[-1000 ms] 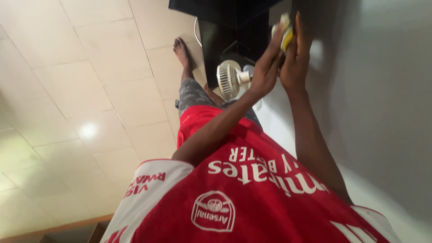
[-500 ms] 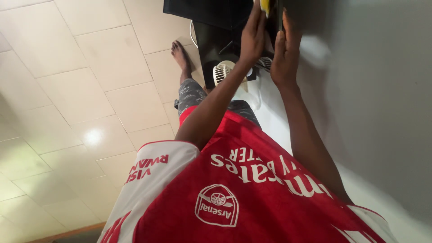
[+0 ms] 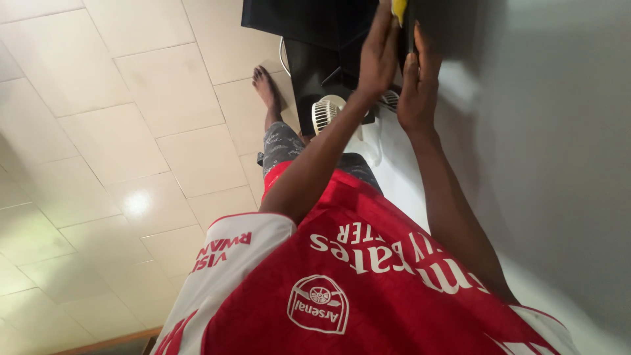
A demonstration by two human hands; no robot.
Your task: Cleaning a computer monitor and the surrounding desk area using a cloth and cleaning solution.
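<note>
Yellow cloth [image 3: 399, 8] seemingly above left fingers [image 3: 384, 26].

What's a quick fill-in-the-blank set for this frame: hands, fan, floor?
1. The thing at the tips of the left hand at the top edge is ___ in colour.
2. The small fan below both hands is ___ in colour.
3. The floor is laid with pale square ___.
4. The foot in view wears no shoe: it is ___.

Missing words: yellow; white; tiles; bare.
</note>
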